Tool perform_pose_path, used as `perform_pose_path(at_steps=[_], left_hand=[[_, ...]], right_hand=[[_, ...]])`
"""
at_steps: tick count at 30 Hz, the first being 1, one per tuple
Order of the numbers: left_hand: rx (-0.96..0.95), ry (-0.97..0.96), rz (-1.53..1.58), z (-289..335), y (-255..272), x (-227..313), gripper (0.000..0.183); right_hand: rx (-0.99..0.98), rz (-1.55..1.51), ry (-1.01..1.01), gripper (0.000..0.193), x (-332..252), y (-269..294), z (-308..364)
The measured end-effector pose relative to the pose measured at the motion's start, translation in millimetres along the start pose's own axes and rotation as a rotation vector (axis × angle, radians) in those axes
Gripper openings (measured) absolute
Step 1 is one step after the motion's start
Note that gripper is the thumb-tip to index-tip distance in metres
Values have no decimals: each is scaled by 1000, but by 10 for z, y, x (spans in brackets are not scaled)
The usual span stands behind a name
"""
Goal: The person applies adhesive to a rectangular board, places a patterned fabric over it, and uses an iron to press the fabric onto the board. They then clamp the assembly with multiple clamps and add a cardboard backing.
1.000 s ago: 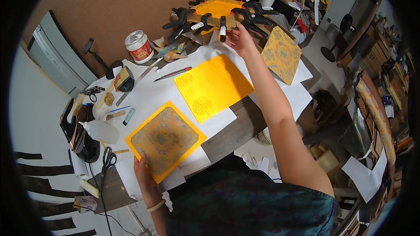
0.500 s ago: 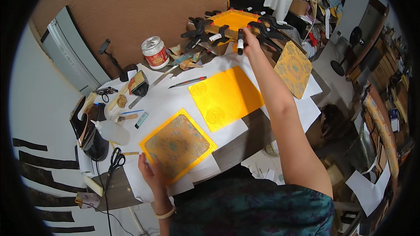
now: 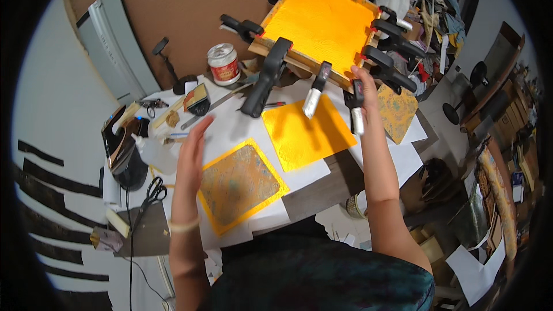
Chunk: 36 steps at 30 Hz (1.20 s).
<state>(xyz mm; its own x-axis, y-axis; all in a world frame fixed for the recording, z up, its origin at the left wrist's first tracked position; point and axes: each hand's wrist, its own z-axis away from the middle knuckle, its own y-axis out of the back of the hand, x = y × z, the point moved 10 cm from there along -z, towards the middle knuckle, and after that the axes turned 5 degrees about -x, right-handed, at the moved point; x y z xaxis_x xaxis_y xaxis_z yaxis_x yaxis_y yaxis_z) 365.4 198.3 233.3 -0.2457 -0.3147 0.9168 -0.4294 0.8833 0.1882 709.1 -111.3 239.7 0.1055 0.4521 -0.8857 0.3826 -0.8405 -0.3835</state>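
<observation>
My right hand (image 3: 364, 80) grips the near corner of a square, wood-edged tray (image 3: 324, 20) with a bright yellow sheet inside. Several black spring clamps (image 3: 271, 75) ring its edges, some with white tips. The tray is raised and tilted above the table's far side. My left hand (image 3: 193, 147) is off the table with its fingers stretched out and nothing in it. Just right of it lies a grey-brown patterned panel with a yellow border (image 3: 241, 184). A plain yellow textured sheet (image 3: 305, 135) rests between that panel and the tray.
White paper covers much of the table. At its left stand an iron (image 3: 124, 152), a squeeze bottle (image 3: 154, 154) and black scissors (image 3: 152, 193). A white jar with a red label (image 3: 223, 64) stands at the back. Another patterned panel (image 3: 397, 112) lies behind my right forearm.
My right hand has lifted the clamped tray off its place at the back and brought it closer. My left hand has left the bordered panel's edge and risen.
</observation>
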Motion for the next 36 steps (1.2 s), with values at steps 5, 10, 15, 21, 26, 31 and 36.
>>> perform_pose_path(at_steps=[5,10,15,21,26,31,36], left_hand=[[-371,36,625,-504,-606,-239,76],[0,65,944,-61,-533,-166,52],[295,34,872,325,-206,-168,36],[460,-26,720,785,160,-400,36],[448,-34,730,896,182,-426,38],[602,-57,644,1006,356,-360,37],[713,-113,641,987,452,-186,28]], right_hand=[[-157,-8,-124,42,274,-208,463],[-381,-50,-206,64,348,-893,1015],[-474,291,-405,74,360,-1302,1110],[-834,387,-680,93,520,-1443,1740],[-637,1116,-340,90,601,-1384,1693],[-606,1157,91,80,441,-1474,1665],[-573,1411,378,75,625,-1062,1538]])
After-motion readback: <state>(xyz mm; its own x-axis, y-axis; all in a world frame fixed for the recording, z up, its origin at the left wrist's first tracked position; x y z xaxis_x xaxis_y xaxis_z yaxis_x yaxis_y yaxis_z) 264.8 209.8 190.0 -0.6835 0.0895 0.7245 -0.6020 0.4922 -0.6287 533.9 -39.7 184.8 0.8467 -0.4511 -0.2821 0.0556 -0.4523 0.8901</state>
